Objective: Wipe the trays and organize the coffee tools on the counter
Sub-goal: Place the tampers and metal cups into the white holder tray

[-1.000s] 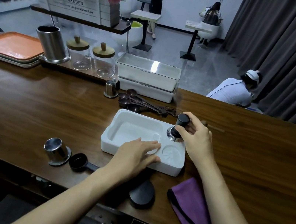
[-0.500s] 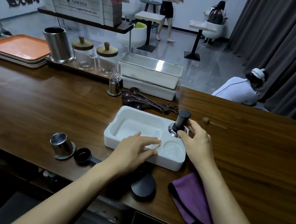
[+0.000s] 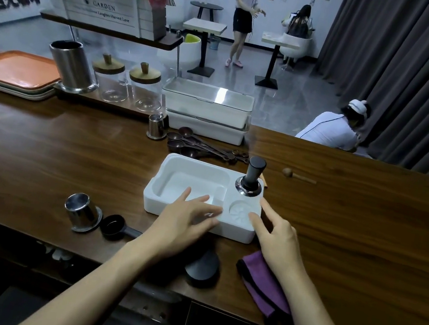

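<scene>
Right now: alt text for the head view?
On a wooden counter, a white tray with a black tamper standing upright in its far right recess. The left hand lies open on the tray's near rim, the right hand open at its right end; a purple cloth lies beside the right wrist.

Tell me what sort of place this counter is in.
Most likely a café's service counter. A black-handled metal coffee tamper stands in a white moulded tray, stacked orange serving trays sit at the far left, and small white-topped tables stand on the floor beyond.
</scene>
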The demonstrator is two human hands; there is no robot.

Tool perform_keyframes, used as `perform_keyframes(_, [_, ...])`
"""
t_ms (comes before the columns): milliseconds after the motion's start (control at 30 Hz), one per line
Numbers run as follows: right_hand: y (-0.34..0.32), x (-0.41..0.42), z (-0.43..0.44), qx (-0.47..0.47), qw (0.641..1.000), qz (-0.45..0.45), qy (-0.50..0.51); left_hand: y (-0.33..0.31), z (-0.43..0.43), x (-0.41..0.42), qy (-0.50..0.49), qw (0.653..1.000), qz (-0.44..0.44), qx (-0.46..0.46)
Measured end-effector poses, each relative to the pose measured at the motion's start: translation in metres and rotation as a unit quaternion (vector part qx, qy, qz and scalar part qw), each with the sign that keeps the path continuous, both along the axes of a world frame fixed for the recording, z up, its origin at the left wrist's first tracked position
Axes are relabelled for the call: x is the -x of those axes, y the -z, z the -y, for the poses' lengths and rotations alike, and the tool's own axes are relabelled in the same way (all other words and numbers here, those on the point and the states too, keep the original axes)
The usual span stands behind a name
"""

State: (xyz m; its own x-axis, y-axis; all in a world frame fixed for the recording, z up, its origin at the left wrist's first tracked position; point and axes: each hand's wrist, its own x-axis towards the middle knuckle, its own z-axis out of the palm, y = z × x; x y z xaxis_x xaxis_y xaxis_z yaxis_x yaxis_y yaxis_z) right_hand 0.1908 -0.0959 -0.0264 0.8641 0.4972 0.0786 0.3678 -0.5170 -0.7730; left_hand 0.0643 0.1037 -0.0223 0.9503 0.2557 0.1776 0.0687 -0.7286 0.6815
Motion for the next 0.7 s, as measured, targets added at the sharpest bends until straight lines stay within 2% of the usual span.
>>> perform_keyframes(167, [0.009,0.015,0.016,0.008,1.0,-0.011,-0.026,0.0,-0.003,0.01,0.01,0.999,0.029,0.042])
perform_keyframes(400, [0.023,0.014,0.017,0.028,0.999,0.027,-0.018,0.007,0.012,0.05,0.011,0.994,0.087,-0.058])
perform_keyframes(700, [0.018,0.018,0.018,0.033,0.999,0.025,-0.009,0.013,0.021,0.067,0.073,0.978,-0.003,-0.195])
